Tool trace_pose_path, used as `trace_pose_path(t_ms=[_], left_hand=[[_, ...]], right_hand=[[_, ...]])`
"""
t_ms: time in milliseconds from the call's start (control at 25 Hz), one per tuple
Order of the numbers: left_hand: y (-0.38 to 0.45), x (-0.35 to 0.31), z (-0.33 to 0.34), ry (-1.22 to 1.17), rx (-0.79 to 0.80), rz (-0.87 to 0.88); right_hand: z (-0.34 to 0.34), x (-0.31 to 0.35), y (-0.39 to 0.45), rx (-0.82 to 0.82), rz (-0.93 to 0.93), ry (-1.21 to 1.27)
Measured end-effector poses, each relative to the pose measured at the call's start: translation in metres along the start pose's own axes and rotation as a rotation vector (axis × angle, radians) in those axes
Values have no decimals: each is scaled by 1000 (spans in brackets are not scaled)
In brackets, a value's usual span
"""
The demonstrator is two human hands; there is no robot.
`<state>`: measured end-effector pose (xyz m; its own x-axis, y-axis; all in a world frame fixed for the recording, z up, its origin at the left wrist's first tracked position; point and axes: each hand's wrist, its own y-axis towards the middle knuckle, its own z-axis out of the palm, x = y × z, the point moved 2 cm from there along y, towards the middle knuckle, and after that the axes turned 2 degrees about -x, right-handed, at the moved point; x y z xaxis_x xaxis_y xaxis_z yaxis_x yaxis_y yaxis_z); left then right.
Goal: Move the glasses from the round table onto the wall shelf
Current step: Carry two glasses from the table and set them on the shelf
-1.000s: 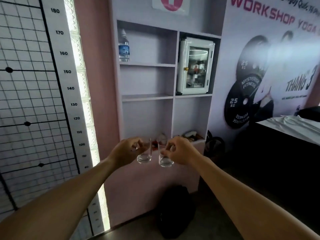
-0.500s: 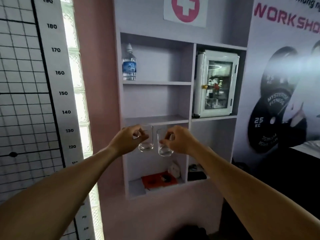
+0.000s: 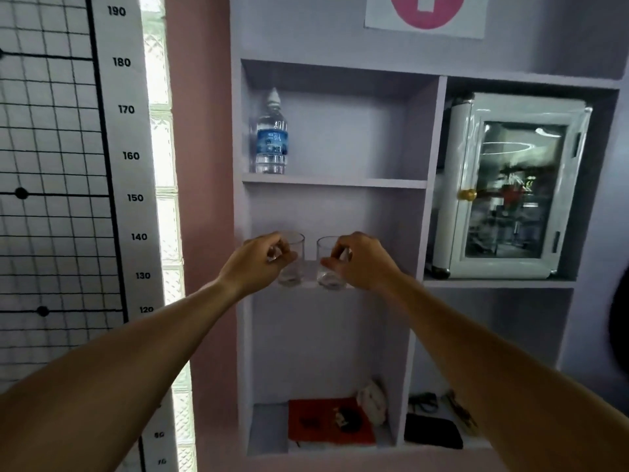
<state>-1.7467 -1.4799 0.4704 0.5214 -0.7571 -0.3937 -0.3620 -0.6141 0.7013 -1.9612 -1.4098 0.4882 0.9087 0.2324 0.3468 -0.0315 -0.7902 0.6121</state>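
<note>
Clear glasses (image 3: 292,260) (image 3: 329,264) — one in each hand's (image 3: 253,265) (image 3: 362,262) grip — beside scale reading 190–120 (image 3: 131,155).

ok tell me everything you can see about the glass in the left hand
The left glass is a short, clear, straight-sided tumbler with a thick base, upright and apparently empty. The left hand pinches its near side with its fingertips, at the front edge of the middle shelf in the left column. Whether its base already rests on the board is hard to tell. It stands beside the right glass, with a small gap.
</note>
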Motion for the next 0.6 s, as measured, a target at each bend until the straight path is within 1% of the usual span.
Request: trace_pose_path(t_ms=[280, 600], left_hand=[[26, 13, 25, 138, -68, -83], [44, 36, 40, 206, -71, -182]], right_hand=[[22, -38, 41, 33, -20, 59], [46, -55, 65, 63, 11, 82]])
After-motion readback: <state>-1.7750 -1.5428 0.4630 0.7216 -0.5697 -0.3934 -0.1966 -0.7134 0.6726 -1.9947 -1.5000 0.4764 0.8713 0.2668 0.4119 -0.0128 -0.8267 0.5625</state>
